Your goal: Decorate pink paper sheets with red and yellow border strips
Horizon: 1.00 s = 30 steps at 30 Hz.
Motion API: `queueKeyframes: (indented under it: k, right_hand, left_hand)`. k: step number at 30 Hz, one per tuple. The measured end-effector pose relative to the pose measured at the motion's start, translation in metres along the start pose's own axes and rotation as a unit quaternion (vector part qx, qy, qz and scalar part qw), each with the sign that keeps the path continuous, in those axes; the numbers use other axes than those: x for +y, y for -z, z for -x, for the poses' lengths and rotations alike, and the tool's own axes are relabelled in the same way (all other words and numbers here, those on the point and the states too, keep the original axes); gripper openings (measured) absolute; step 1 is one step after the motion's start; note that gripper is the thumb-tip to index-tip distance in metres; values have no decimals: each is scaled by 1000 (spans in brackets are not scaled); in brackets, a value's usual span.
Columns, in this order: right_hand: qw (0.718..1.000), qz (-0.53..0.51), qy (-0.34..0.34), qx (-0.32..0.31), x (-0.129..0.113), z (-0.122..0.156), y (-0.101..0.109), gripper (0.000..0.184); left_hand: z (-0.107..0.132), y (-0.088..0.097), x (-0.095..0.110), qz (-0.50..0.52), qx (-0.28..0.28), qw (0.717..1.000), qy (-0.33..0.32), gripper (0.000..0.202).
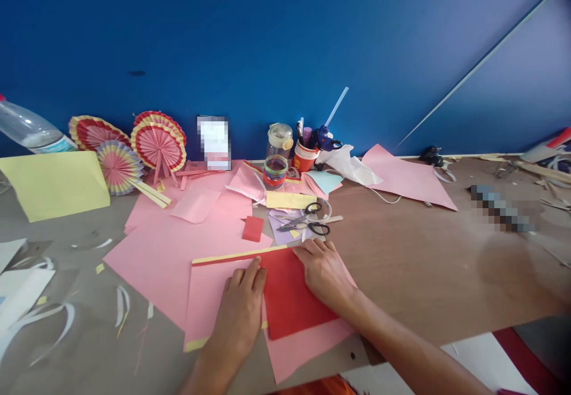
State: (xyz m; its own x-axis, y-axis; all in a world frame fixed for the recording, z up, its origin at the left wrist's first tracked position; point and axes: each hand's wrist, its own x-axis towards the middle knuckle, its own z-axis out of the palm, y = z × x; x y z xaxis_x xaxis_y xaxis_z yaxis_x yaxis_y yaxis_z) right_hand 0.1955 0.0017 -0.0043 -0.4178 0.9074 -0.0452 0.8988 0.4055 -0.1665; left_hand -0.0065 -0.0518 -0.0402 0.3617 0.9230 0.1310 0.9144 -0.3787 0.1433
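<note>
A red sheet of paper (289, 306) lies over a pink sheet (203, 300) edged along the top with narrow red and yellow strips. My left hand (241, 306) rests on the pink sheet, fingers bent and close together, its fingertips at the red paper's upper left corner. At the upper right of the red paper, my right hand (323, 270) has its curled fingers pressed on the top edge; its thumb is mostly hidden. Just beyond the hands are black-handled scissors (307, 219) on purple paper and a small folded red piece (253, 228).
Pleated paper fans (159, 145), a phone (214, 143), a clear jar (280, 139), tape rolls (275, 172) and a cup of pens (306, 156) stand along the blue wall. A yellow sheet (57, 184) and paper scraps (122, 306) lie left. Another pink sheet (408, 178) lies right.
</note>
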Motion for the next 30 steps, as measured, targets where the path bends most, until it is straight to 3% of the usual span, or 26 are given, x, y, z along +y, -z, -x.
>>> queueKeyframes:
  k: [4, 8, 17, 21, 23, 27, 30]
  right_hand:
    - [997, -18, 71, 40, -20, -6, -9, 35]
    - [994, -11, 105, 31, -30, -15, -21, 26]
    - [1000, -9, 24, 15, 8, -2, -10, 32]
    - [994, -93, 9, 58, 24, 15, -4, 38]
    - [987, -143, 37, 65, 27, 29, 4, 36]
    - [978, -147, 144, -33, 18, 58, 20, 41]
    - [977, -100, 165, -87, 8, 66, 23, 45]
  left_hand:
    - [-7, 8, 6, -22, -34, 999, 15, 42]
    - [-10, 10, 7, -40, -50, 998, 19, 40]
    - [-11, 13, 2, -21, -54, 998, 12, 43]
    - [-13, 13, 2, -5, -40, 999, 13, 34]
    - [-12, 10, 2, -5, -34, 999, 11, 30]
    - [-11, 3, -2, 3, -5, 1000, 9, 32]
    - [-12, 1, -3, 25, 8, 1000, 9, 33]
